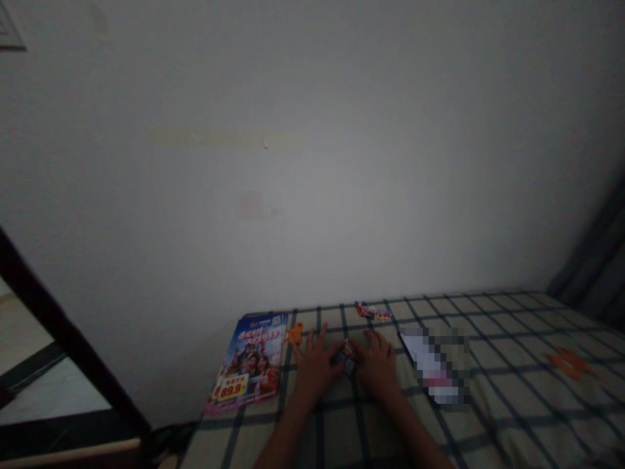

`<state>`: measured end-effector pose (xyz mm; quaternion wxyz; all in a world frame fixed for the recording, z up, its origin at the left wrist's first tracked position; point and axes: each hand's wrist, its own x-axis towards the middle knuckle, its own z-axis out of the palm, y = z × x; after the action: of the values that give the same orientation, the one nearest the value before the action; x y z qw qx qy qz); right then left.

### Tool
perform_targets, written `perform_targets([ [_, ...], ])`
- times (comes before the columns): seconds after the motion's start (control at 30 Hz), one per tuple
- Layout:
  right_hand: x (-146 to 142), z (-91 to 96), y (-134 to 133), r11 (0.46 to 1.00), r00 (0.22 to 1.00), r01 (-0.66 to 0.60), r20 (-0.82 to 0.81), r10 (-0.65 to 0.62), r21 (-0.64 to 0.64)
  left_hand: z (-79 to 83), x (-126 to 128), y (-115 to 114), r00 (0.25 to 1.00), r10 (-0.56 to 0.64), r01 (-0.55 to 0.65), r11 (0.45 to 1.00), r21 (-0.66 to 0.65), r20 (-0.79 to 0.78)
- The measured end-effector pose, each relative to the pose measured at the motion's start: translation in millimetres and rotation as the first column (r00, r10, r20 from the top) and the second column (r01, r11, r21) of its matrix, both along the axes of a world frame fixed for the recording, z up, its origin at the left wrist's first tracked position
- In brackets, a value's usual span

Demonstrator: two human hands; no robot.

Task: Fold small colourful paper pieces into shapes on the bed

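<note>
A small folded piece of printed paper, dark and multicoloured, lies on the checked cloth between my two hands. My left hand rests flat with its fingers spread, and its thumb touches the paper's left side. From the other side, my right hand bends its fingers around the paper's right edge; its fingertips are partly hidden. Just left of my left fingers is an orange cut-out shape. Farther left a colourful printed flyer lies flat, marked 89.9.
A crumpled printed scrap lies near the wall. To the right is a blurred flat object with a dark edge, and beyond it another orange shape. The white wall bounds the checked cloth at the back. A dark curtain hangs right.
</note>
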<state>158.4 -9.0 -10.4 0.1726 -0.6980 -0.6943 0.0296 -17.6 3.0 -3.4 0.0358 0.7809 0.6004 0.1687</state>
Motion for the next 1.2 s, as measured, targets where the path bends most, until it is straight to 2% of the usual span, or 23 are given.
perform_targets([
  [0.13,1,2.1,7,0.997,0.999,-0.015,0.03,0.017,-0.076,5.7,2,2,1.0,0.001,-0.001,0.999,-0.051,0.014],
  [0.27,3,-0.1,12,0.995,0.998,-0.048,0.039,0.052,-0.088,6.4,4,2,0.999,-0.003,0.005,0.999,-0.041,0.032],
  [0.47,6,-10.5,7,0.997,0.998,-0.059,0.039,0.057,0.041,3.1,3,-1,1.0,-0.012,0.012,1.0,0.009,0.026],
  [0.57,10,-15.0,6,0.99,0.999,-0.021,-0.025,0.025,0.141,3.2,2,-2,0.999,-0.016,0.015,1.0,0.012,0.033],
  [0.7,17,-16.5,8,0.98,0.992,-0.02,-0.118,0.044,0.197,3.8,2,-3,0.998,0.002,-0.004,1.0,0.026,0.067],
  [1.07,16,-12.4,7,0.981,0.989,-0.029,-0.134,0.056,0.194,1.5,4,1,1.0,0.019,-0.019,1.0,-0.02,0.006],
  [1.2,13,-10.6,6,0.985,0.992,-0.027,-0.113,0.047,0.17,0.5,4,0,1.0,0.004,-0.004,1.0,0.01,0.003],
])
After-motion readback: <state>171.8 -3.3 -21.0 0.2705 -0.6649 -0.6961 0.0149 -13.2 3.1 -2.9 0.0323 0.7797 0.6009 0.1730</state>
